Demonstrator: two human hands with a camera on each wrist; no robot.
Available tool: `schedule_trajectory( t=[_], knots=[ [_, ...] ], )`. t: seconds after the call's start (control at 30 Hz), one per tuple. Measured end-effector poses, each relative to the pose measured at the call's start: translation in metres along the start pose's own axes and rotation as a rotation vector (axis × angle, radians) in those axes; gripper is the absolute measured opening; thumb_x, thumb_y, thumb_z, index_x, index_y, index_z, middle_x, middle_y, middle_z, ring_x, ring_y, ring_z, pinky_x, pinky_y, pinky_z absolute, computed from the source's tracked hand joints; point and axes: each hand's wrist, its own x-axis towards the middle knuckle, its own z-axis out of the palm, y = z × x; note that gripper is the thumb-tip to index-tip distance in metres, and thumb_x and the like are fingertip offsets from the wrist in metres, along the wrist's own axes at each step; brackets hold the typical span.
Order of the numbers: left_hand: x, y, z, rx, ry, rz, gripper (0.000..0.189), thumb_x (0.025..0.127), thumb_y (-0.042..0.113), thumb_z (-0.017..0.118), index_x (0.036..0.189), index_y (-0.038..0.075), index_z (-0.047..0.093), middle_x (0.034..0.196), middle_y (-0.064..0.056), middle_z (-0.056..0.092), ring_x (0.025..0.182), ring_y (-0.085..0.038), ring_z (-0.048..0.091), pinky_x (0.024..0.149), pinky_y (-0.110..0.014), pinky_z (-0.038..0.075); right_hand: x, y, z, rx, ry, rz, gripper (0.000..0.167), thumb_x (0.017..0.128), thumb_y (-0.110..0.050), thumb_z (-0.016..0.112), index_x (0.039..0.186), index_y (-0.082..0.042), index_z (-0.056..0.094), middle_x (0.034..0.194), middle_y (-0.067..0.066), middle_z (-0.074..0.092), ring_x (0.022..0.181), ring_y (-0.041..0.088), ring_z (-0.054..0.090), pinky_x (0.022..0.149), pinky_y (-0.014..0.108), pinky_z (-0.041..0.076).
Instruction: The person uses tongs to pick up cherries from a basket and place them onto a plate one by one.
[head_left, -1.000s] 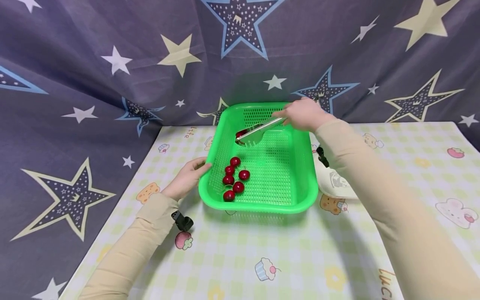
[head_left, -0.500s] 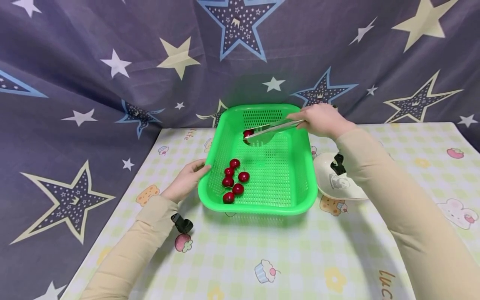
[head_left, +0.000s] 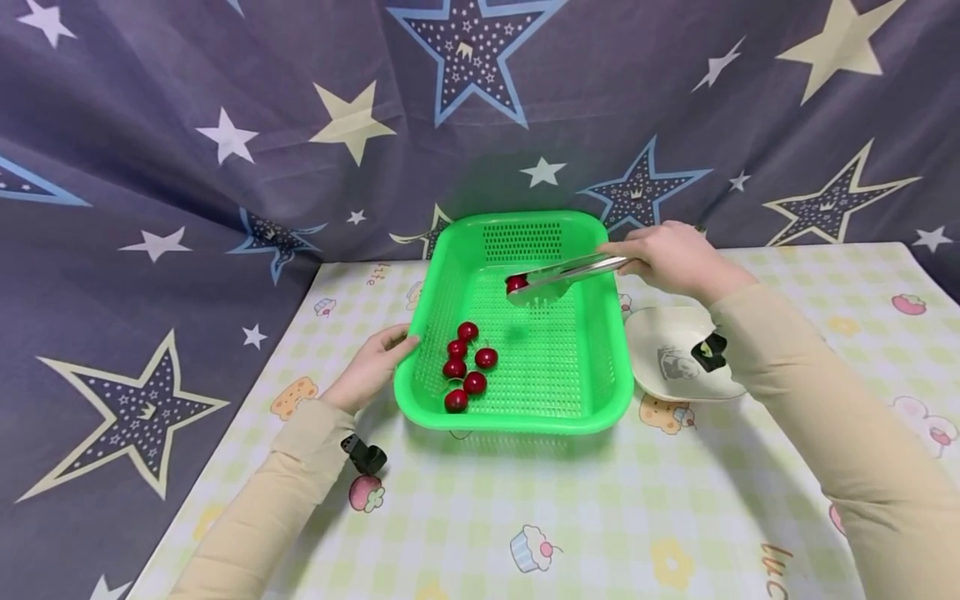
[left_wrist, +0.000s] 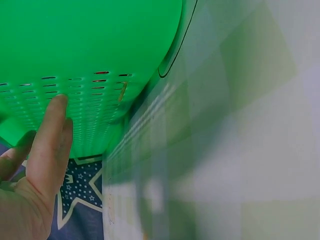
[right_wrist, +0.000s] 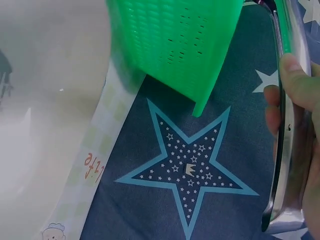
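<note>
R hand [head_left: 667,260] grips tongs [head_left: 594,267] holding 1 cherry [head_left: 517,284], approx. 12 o'clock in green basket [head_left: 517,425]. L hand [head_left: 371,367], fingers straight, touches 9 o'clock side.

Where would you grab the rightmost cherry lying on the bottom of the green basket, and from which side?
Probably pinch that cherry around its rounded sides, coming from above and the right: the green basket is walled but open-topped, bare floor lies right of the fruit, and the other loose cherries sit to its left.

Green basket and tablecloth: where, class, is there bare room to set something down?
Free: tablecloth before the basket, between the sleeves; the basket's front floor, right of six loose cherries. Crowded: among those cherries; the basket's far half, under the tongs.
</note>
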Motion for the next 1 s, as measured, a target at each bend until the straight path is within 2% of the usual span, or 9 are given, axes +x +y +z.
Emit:
schedule_trajectory(
  t=[0.2, 0.43, 0.53, 0.63, 0.77, 0.97, 1.0],
  knots=[
    [0.000, -0.002, 0.000, -0.004, -0.006, 0.015, 0.047, 0.101, 0.022, 0.042, 0.141, -0.004, 0.036, 0.134, -0.026, 0.047, 0.084, -0.002, 0.062, 0.079, -0.020, 0.054, -0.016, -0.002, 0.003, 0.002, 0.063, -0.058, 0.034, 0.075, -0.009, 0.077, 0.109, -0.012, 0.071, 0.080, 0.005, 0.070, 0.058, 0.021, 0.056, 0.055, 0.037, 0.041],
    [0.000, -0.004, 0.000, -0.048, -0.008, 0.028, 0.046, 0.102, 0.019, 0.041, 0.140, -0.005, 0.035, 0.133, -0.027, 0.046, 0.084, -0.002, 0.062, 0.079, -0.020, 0.054, -0.026, -0.002, 0.003, 0.006, 0.157, -0.102, 0.039, 0.073, -0.010, 0.078, 0.111, -0.012, 0.070, 0.079, 0.004, 0.068, 0.057, 0.020, 0.054, 0.055, 0.040, 0.042],
    [0.000, -0.004, -0.001, -0.043, 0.005, 0.035, 0.045, 0.102, 0.020, 0.041, 0.140, -0.005, 0.037, 0.133, -0.027, 0.046, 0.084, -0.002, 0.062, 0.079, -0.019, 0.053, -0.033, -0.002, 0.003, 0.020, 0.208, -0.120, 0.042, 0.070, -0.009, 0.079, 0.110, -0.011, 0.070, 0.082, 0.007, 0.069, 0.059, 0.023, 0.057, 0.055, 0.042, 0.043],
    [0.000, -0.004, -0.001, -0.031, 0.015, 0.039, 0.045, 0.101, 0.020, 0.042, 0.139, -0.004, 0.038, 0.132, -0.027, 0.047, 0.083, -0.001, 0.062, 0.079, -0.019, 0.053, -0.044, 0.000, 0.005, 0.037, 0.250, -0.122, 0.044, 0.066, -0.006, 0.080, 0.109, -0.010, 0.070, 0.087, 0.011, 0.070, 0.062, 0.029, 0.060, 0.055, 0.044, 0.044],
    [0.001, -0.004, -0.002, -0.024, 0.023, 0.046, 0.045, 0.101, 0.021, 0.042, 0.139, -0.004, 0.039, 0.131, -0.027, 0.048, 0.082, -0.001, 0.062, 0.079, -0.018, 0.053, -0.055, 0.004, 0.007, 0.051, 0.272, -0.104, 0.046, 0.065, -0.004, 0.079, 0.110, -0.010, 0.069, 0.085, 0.010, 0.069, 0.062, 0.026, 0.059, 0.053, 0.043, 0.043],
    [0.002, -0.006, 0.000, -0.021, 0.032, 0.048, 0.045, 0.101, 0.021, 0.042, 0.138, -0.004, 0.040, 0.131, -0.027, 0.049, 0.083, 0.001, 0.062, 0.080, -0.016, 0.051, -0.070, 0.008, 0.007, 0.067, 0.283, -0.084, 0.046, 0.067, -0.004, 0.078, 0.112, -0.007, 0.069, 0.083, 0.009, 0.068, 0.065, 0.024, 0.060, 0.056, 0.043, 0.045],
    [0.002, -0.006, 0.000, -0.023, 0.033, 0.046, 0.045, 0.101, 0.021, 0.042, 0.138, -0.004, 0.040, 0.131, -0.027, 0.049, 0.083, 0.001, 0.062, 0.080, -0.016, 0.051, -0.073, 0.009, 0.006, 0.069, 0.288, -0.078, 0.043, 0.071, -0.006, 0.076, 0.113, -0.008, 0.068, 0.085, 0.009, 0.069, 0.066, 0.023, 0.061, 0.057, 0.042, 0.045]
  ],
)
